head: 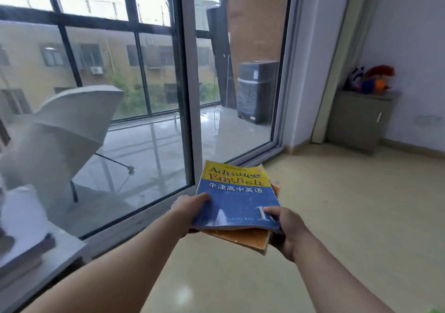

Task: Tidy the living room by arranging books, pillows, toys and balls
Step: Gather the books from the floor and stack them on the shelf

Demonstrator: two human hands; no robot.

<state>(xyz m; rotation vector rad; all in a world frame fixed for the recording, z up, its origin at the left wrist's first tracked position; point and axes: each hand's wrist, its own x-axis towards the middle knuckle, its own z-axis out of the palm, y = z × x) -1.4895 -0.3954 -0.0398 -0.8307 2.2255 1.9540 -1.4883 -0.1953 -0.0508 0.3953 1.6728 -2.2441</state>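
While I am standing by the glass door (pixel 120 95), my left hand (pixel 190 210) and right hand (pixel 286 228) are gripping a blue book (pixel 236 201) stacked on an orange book (pixel 248 239), held above the floor (pixel 337 216). Plush toys (pixel 370 80) are sitting on a grey cabinet (pixel 358 122).

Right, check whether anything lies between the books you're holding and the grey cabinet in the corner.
Nothing visible does. The floor from the English textbook and orange book, held by left hand and right hand, to the grey cabinet shows bare. Plush toys crowd its top, though.
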